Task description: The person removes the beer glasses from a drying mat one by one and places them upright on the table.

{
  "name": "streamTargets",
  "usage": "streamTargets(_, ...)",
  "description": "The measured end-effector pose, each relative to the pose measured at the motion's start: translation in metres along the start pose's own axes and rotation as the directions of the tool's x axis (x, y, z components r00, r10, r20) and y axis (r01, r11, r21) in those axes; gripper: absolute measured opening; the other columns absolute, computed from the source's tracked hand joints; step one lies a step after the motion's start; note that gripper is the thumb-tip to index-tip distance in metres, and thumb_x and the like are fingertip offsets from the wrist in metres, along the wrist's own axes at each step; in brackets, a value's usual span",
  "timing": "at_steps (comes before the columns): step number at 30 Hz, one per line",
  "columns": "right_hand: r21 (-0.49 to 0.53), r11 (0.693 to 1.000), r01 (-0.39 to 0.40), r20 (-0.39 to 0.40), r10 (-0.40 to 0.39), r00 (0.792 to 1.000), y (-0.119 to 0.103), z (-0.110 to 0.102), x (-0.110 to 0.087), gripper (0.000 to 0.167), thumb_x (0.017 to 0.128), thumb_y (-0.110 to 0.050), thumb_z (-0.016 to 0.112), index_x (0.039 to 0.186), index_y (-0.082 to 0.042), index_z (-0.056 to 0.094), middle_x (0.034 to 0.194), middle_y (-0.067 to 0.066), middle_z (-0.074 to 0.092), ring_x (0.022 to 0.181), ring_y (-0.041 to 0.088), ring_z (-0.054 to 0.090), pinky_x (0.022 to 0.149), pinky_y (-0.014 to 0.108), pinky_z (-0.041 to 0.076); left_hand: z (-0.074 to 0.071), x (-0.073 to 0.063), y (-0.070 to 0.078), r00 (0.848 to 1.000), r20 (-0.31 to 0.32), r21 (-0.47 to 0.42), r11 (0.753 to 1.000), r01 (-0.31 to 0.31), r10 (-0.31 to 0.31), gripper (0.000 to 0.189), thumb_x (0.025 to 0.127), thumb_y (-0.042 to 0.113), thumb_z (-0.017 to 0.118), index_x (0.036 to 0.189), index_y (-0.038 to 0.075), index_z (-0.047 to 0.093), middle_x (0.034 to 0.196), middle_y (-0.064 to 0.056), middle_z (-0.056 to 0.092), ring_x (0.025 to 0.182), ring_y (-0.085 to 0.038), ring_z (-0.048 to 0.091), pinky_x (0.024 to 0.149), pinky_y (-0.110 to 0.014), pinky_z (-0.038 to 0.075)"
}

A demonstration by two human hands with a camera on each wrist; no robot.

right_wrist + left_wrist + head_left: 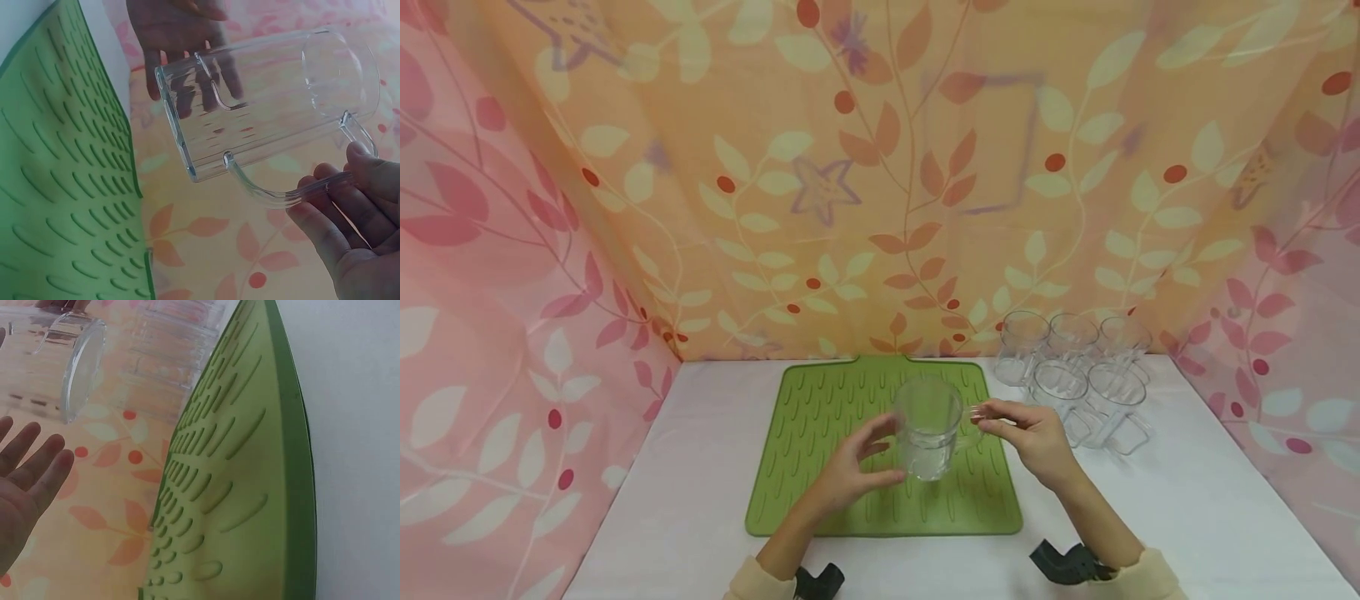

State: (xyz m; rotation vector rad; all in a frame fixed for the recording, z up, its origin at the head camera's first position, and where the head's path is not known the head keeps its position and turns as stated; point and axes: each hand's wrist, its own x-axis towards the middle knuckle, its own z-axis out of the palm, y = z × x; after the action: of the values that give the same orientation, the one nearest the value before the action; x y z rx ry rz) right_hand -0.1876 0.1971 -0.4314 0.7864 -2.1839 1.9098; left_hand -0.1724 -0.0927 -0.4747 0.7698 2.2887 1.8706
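A clear glass mug (928, 429) is held up over the green ridged mat (880, 510). My right hand (1028, 437) pinches its handle between thumb and fingers; the right wrist view shows the grip on the handle (275, 197). On the mug's other side is my left hand (853, 467), its fingers spread and loosely bent beside the glass. In the left wrist view those fingers (44, 465) stand a little apart from the mug's wall, near the thick base (84, 372).
Several more clear glass mugs (1060, 381) stand close together at the back right, just beyond the mat's right edge. A white cloth covers the table (1210, 517). Patterned fabric (910, 250) hangs behind and along both sides.
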Motion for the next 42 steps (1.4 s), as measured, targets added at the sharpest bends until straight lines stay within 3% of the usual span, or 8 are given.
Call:
streamTargets(5, 0.032, 0.999, 0.012, -0.047, -0.011, 0.999, -0.004, -0.009, 0.001, 0.029, 0.085, 0.01, 0.064, 0.109, 0.025, 0.059, 0.099, -0.014, 0.075, 0.091, 0.001, 0.072, 0.079, 0.017, 0.058, -0.004, -0.004, -0.004, 1.0, -0.013, 0.008, 1.0, -0.003, 0.003, 0.072, 0.084, 0.013, 0.076, 0.146, 0.007, 0.04, 0.15, -0.01, 0.045, 0.137, -0.03, 0.044, 0.111, -0.04, 0.043)
streamTargets(12, 0.043, 0.999, 0.016, -0.121, -0.011, 0.993, -0.009, -0.023, 0.002, 0.029, 0.086, 0.012, 0.063, 0.11, 0.026, 0.057, 0.098, -0.013, 0.075, 0.091, 0.001, 0.072, 0.082, 0.016, 0.057, -0.013, -0.012, -0.008, 0.998, -0.056, 0.019, 1.0, 0.009, -0.008, 0.069, 0.084, 0.014, 0.076, 0.144, 0.013, 0.043, 0.148, -0.008, 0.047, 0.134, -0.034, 0.046, 0.111, -0.041, 0.043)
streamTargets(18, 0.032, 1.0, 0.002, -0.19, 0.004, 0.982, -0.015, -0.034, 0.002, 0.03, 0.087, 0.011, 0.063, 0.113, 0.024, 0.058, 0.096, -0.013, 0.076, 0.09, 0.001, 0.072, 0.08, 0.014, 0.057, -0.019, -0.019, -0.01, 0.995, -0.083, 0.03, 0.998, 0.062, -0.059, 0.069, 0.084, 0.014, 0.076, 0.145, 0.01, 0.043, 0.148, -0.008, 0.047, 0.136, -0.033, 0.045, 0.112, -0.045, 0.041)
streamTargets(24, 0.085, 0.995, 0.052, -0.227, -0.032, 0.973, -0.02, -0.044, 0.003, 0.029, 0.086, 0.016, 0.061, 0.113, 0.027, 0.056, 0.097, -0.008, 0.076, 0.091, 0.004, 0.073, 0.081, 0.016, 0.057, -0.025, -0.026, -0.012, 0.987, -0.12, 0.038, 0.993, 0.116, -0.111, 0.068, 0.084, 0.015, 0.075, 0.145, 0.012, 0.043, 0.149, -0.008, 0.046, 0.137, -0.032, 0.044, 0.113, -0.05, 0.039)
streamTargets(34, 0.025, 1.0, 0.001, -0.337, 0.007, 0.941, -0.027, -0.063, 0.001, 0.028, 0.086, 0.011, 0.064, 0.112, 0.023, 0.06, 0.093, -0.009, 0.076, 0.088, 0.002, 0.073, 0.079, 0.015, 0.056, -0.035, -0.04, -0.017, 0.969, -0.179, 0.073, 0.98, 0.183, -0.167, 0.067, 0.083, 0.018, 0.077, 0.142, 0.017, 0.046, 0.147, -0.007, 0.049, 0.136, -0.031, 0.045, 0.113, -0.051, 0.038)
streamTargets(42, 0.054, 0.998, 0.021, -0.413, 0.004, 0.911, -0.034, -0.078, -0.001, 0.031, 0.085, 0.012, 0.065, 0.113, 0.022, 0.059, 0.092, -0.006, 0.077, 0.085, 0.005, 0.074, 0.077, 0.016, 0.057, -0.046, -0.054, -0.023, 0.954, -0.222, 0.086, 0.971, 0.224, -0.2, 0.068, 0.082, 0.019, 0.078, 0.142, 0.017, 0.047, 0.148, -0.01, 0.048, 0.138, -0.033, 0.042, 0.114, -0.054, 0.036)
